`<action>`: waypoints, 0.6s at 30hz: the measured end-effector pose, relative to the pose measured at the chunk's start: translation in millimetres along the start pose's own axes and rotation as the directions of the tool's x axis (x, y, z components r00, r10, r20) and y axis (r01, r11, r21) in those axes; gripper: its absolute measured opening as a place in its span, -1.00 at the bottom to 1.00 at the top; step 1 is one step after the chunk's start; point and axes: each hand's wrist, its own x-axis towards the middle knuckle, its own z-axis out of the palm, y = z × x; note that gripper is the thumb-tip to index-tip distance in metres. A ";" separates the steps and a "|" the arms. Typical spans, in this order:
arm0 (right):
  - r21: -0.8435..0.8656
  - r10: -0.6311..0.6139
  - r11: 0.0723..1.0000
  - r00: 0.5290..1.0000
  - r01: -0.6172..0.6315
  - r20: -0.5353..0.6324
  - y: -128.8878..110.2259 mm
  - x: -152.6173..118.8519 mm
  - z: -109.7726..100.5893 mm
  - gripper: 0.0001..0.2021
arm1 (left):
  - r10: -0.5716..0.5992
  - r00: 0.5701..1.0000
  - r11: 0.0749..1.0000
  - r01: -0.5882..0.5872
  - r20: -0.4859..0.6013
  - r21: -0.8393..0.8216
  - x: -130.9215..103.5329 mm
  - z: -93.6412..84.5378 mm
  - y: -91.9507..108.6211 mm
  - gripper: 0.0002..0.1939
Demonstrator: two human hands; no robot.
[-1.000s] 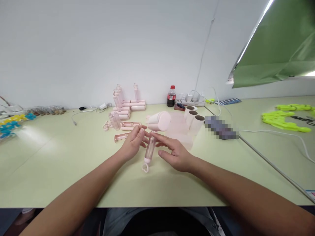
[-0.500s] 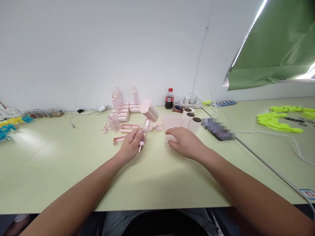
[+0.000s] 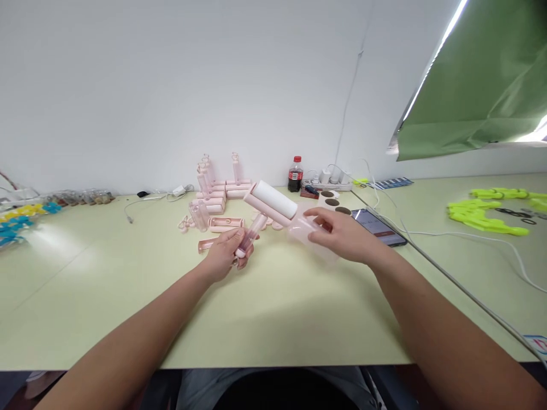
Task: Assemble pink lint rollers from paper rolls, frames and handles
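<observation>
My left hand (image 3: 226,250) is closed round the clear pink handle of a lint roller (image 3: 273,200). Its head tilts down to the right, with the white paper roll facing up. Thumb and fingers of my right hand (image 3: 337,230) are closed on a translucent pale-pink plastic piece (image 3: 310,234), blurred by motion; whether it is a bag or a cover I cannot tell. It lies close to the right end of the roller head; whether they touch is unclear. White paper rolls with brown cores (image 3: 332,203) stand behind my right hand, partly hidden by it.
Finished-looking pink rollers (image 3: 207,185) stand at the back left, with pink half-shells (image 3: 226,223) and clear handle tubes (image 3: 198,216) before them. A cola bottle (image 3: 295,175), a power strip (image 3: 329,185), a phone (image 3: 379,226), a cable (image 3: 453,285) and yellow-green plastic parts (image 3: 482,213) lie further right.
The lint roller has turned, so its white paper roll now shows and its head points right. My right hand has moved right and lifted and tilted the translucent piece.
</observation>
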 end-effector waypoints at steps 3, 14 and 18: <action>0.097 0.067 0.994 0.963 -0.043 -0.260 4.0 5.9 0.6 -0.66 | -0.081 0.987 0.995 0.088 0.140 -0.041 -1.0 -4.5 0.6 -0.51; -0.040 -0.374 0.913 0.874 0.405 0.310 -6.1 -11.8 20.2 -0.61 | -0.045 0.999 0.982 0.043 -0.007 -0.186 3.9 -4.8 -0.5 -0.57; -0.129 -0.268 0.901 0.765 0.415 0.586 -7.0 -22.4 14.0 -0.36 | -0.058 0.998 0.975 0.059 0.010 -0.214 3.7 -5.0 3.8 -0.56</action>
